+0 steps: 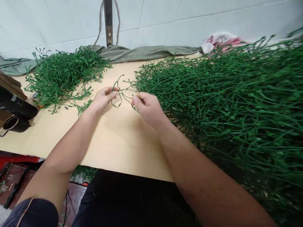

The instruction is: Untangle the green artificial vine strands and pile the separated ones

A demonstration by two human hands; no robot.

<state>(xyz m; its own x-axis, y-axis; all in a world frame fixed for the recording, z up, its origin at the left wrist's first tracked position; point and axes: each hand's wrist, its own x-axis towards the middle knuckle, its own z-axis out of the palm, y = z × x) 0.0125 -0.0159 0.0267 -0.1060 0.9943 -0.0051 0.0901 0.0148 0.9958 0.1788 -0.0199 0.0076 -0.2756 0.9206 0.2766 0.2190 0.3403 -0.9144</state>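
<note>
Between my hands, above the tabletop, is a branched green plastic stem (120,93) with small knobbed tips. My left hand (104,97) pinches it near its branching point, thumb against fingers. My right hand (147,106) is closed, thumb and forefinger pressed together at the end of one thin branch. Close beside the right hand begins a large heap of long green stems (224,91), which fills the right side. A smaller pile of short branched green pieces (66,71) lies beyond my left hand, with a few loose sprigs (81,97) at its near edge.
The pale wooden table (123,142) ends just before my lap. At the left edge stand a black cylinder (16,102) and a dark mug (15,123). Along the tiled wall lie a rolled grey-green cloth (151,53), a pink-and-white cloth (220,42) and a metal post (108,23).
</note>
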